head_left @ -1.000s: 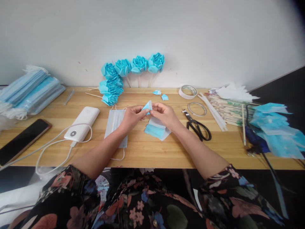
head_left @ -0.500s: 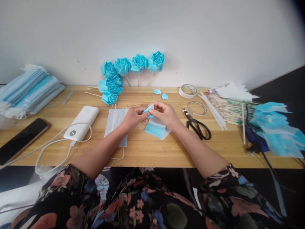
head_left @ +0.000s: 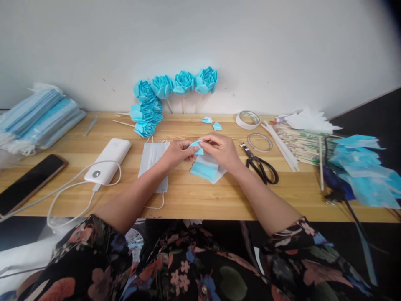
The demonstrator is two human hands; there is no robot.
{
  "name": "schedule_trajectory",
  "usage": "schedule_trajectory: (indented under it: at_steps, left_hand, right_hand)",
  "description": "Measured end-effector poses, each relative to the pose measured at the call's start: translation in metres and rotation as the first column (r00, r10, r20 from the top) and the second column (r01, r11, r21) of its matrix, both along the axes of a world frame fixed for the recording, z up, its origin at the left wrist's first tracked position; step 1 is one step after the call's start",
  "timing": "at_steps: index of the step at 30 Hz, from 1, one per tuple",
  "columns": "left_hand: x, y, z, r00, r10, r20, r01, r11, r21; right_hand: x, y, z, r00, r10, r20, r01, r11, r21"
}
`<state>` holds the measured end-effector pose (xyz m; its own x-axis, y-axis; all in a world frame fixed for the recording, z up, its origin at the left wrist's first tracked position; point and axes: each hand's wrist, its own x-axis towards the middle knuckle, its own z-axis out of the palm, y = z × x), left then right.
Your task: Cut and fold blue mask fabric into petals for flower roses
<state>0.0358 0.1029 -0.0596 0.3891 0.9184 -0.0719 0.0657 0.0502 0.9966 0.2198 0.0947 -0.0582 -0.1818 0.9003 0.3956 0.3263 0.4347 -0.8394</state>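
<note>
Between my two hands is a small blue piece of mask fabric (head_left: 196, 147). My left hand (head_left: 179, 153) pinches its left side, and my right hand (head_left: 220, 151) grips its upper right corner between thumb and fingers. Below my right hand lie cut blue and white fabric pieces (head_left: 205, 170) on the table. A whole face mask (head_left: 153, 161) rests partly under my left forearm. Two small folded blue pieces (head_left: 217, 126) sit beyond my hands.
Blue fabric flowers on sticks (head_left: 184, 82) lean against the wall. Black-handled scissors (head_left: 262, 168), a tape roll (head_left: 248, 120) and wooden sticks (head_left: 297, 142) lie to the right. A power bank (head_left: 108, 161), a phone (head_left: 29, 184) and stacked masks (head_left: 44, 119) are at left.
The blue piece in my hands has turned and now spreads flatter between them. My right fingers have shifted to its upper corner. The things on the table stay where they were.
</note>
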Motion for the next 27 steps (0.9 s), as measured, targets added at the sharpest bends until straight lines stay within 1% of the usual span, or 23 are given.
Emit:
schedule_trajectory:
  at_steps: [4, 6, 8, 10, 11, 13, 15, 17, 20, 23, 25, 27]
  left_hand:
    - [-0.0014, 0.0016, -0.0033, 0.999, 0.001, 0.051, 0.001, 0.999, -0.036]
    - [-0.0017, 0.0019, -0.0038, 0.998, -0.004, 0.058, 0.007, 0.999, -0.042]
    - [-0.0021, 0.0018, -0.0035, 0.998, -0.008, 0.058, 0.010, 0.999, -0.043]
    - [-0.0023, 0.0013, -0.0027, 0.999, -0.007, 0.052, 0.010, 0.999, -0.045]
    - [-0.0024, 0.0009, -0.0022, 0.999, -0.007, 0.048, 0.009, 0.999, -0.044]
    - [-0.0023, 0.0001, -0.0012, 0.999, -0.008, 0.035, 0.009, 0.999, -0.032]
    - [-0.0017, -0.0005, -0.0007, 1.000, -0.012, 0.006, 0.012, 1.000, -0.003]
    - [-0.0009, -0.0008, -0.0010, 0.999, -0.018, -0.043, 0.019, 0.999, 0.029]
    - [0.0000, -0.0002, -0.0025, 0.994, -0.037, -0.107, 0.046, 0.996, 0.081]
    - [-0.0002, 0.0008, -0.0042, 0.990, -0.044, -0.134, 0.063, 0.988, 0.141]
    - [-0.0005, 0.0012, -0.0051, 0.989, -0.043, -0.138, 0.066, 0.984, 0.167]
    - [-0.0006, 0.0014, -0.0055, 0.990, -0.037, -0.139, 0.062, 0.982, 0.179]
  right_hand:
    - [0.0037, 0.0033, -0.0023, 0.993, -0.003, 0.119, -0.020, 0.982, 0.190]
    - [0.0047, 0.0050, -0.0045, 0.988, -0.016, 0.151, -0.022, 0.969, 0.245]
    - [0.0050, 0.0054, -0.0049, 0.987, -0.014, 0.163, -0.031, 0.961, 0.274]
    - [0.0047, 0.0042, -0.0027, 0.990, -0.005, 0.138, -0.030, 0.968, 0.248]
    - [0.0044, 0.0032, -0.0010, 0.994, 0.002, 0.113, -0.025, 0.979, 0.204]
    - [0.0039, 0.0016, 0.0026, 0.999, 0.013, 0.045, -0.016, 0.997, 0.069]
    - [0.0036, 0.0011, 0.0048, 1.000, 0.026, -0.014, -0.026, 0.998, -0.064]
    - [0.0033, 0.0017, 0.0047, 0.999, 0.037, -0.033, -0.041, 0.990, -0.133]
    - [0.0022, 0.0029, 0.0026, 0.999, 0.034, 0.007, -0.032, 0.989, -0.146]
    - [0.0008, 0.0024, 0.0017, 0.999, 0.011, 0.053, -0.005, 0.993, -0.115]
    - [0.0002, 0.0014, 0.0016, 0.996, -0.004, 0.085, 0.010, 0.998, -0.061]
    - [0.0001, 0.0008, 0.0012, 0.989, -0.023, 0.143, 0.018, 0.999, 0.035]
